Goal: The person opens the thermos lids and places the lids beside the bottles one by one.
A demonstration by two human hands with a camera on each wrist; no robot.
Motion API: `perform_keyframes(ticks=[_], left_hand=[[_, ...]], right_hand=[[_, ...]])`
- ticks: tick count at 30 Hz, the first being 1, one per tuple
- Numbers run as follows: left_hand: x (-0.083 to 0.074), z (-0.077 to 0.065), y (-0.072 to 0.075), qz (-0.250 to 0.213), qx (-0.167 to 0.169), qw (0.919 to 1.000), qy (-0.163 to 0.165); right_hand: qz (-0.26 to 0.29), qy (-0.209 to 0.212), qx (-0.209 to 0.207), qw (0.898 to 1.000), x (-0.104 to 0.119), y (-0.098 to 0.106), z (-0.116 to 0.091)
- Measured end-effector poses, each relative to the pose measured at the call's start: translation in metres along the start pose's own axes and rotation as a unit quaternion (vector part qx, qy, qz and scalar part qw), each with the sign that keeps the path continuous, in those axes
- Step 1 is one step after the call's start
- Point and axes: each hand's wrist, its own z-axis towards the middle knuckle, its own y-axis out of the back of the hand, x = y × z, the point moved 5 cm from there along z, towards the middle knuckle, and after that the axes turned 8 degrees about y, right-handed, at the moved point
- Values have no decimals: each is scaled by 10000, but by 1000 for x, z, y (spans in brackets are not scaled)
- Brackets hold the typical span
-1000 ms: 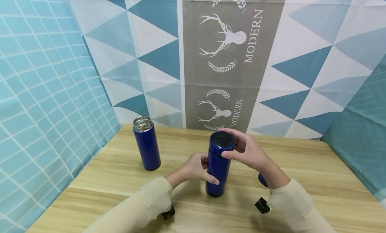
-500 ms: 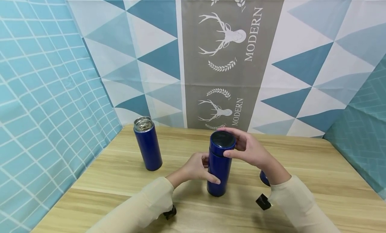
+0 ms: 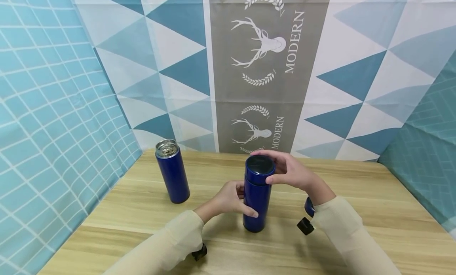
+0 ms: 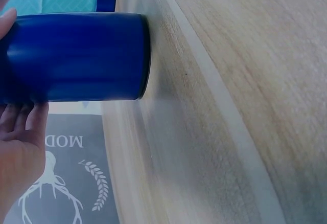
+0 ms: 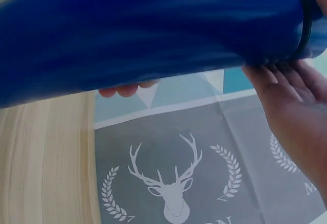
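Note:
A dark blue thermos (image 3: 255, 205) stands upright mid-table, its black-topped lid (image 3: 261, 175) seated over the body with a dark seam between. My left hand (image 3: 228, 199) grips the lower body, thumb in front and fingers behind. Around the lid curls my right hand (image 3: 293, 173), its thumb at the near side by the seam. In the right wrist view, left fingertips (image 5: 126, 89) show below the thermos body (image 5: 143, 35). The left wrist view has the thermos base (image 4: 122, 55) close to the tabletop.
A second blue thermos (image 3: 173, 174) stands lidless at the left, its steel mouth showing. Right of centre lies a small blue cap-like piece (image 3: 309, 207), partly hidden by my right wrist. Patterned cloth (image 3: 263, 69) hangs behind the wooden table (image 3: 124, 227).
My right hand has turned slightly around the lid, its thumb shifting right and its wrist rising in view. The left hand keeps its grip; the thermos stays in place.

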Motion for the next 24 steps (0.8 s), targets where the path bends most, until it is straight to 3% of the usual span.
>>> perform_keyframes(ticks=[10,24], left_hand=[[1,-2,-3,-52,34,10000,11],[0,-1,-1,-14,42,10000,-90]], right_hand=[[651,126,553,9963,-8,5,4],[1021,261,591,9927,-15,3,2]])
